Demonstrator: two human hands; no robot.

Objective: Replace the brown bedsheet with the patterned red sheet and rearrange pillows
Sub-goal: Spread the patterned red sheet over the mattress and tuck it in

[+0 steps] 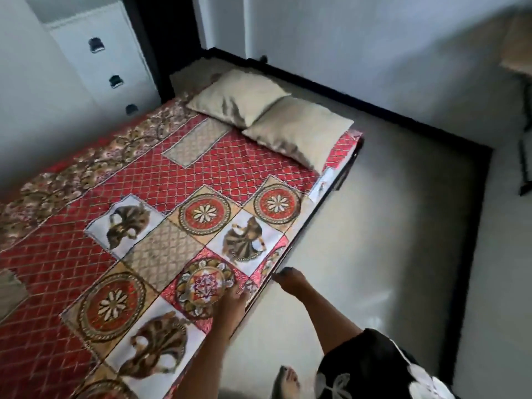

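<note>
Bedroom, left hand point(230, 300) flat on red sheet point(86, 272) — edge

The patterned red sheet point(149, 180) is cut off at the nine o'clock and six o'clock edges. The left hand point(230, 305) is motion-blurred, so its finger pose cannot be told. The right hand point(290, 280) is blurred too, its fingertips hidden against the bed's side.

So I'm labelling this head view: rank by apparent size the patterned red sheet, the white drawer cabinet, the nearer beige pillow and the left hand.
1. Patterned red sheet, by far the largest.
2. White drawer cabinet, though partly cut off.
3. Nearer beige pillow.
4. Left hand, smallest, despite being closest to the camera.
</note>
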